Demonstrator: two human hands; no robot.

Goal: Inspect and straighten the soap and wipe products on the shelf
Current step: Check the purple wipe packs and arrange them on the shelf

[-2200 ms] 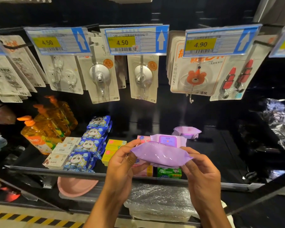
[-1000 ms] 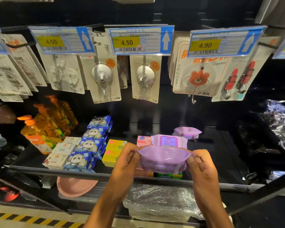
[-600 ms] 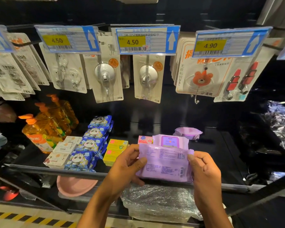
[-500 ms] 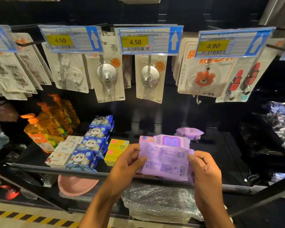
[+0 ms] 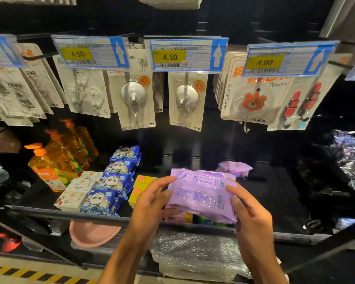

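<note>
Hands share the soft purple plastic wipe pack (image 5: 202, 194), held printed side up above the black shelf's (image 5: 275, 201) front edge: left hand (image 5: 152, 203) and right hand (image 5: 248, 214) curl fingers round its short ends. Light, squashy and slick-filmed by the look of it, so gripping both ends seems safest.

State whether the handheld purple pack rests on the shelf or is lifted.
Lifted: left hand and right hand grip the purple pack off the shelf.
</note>
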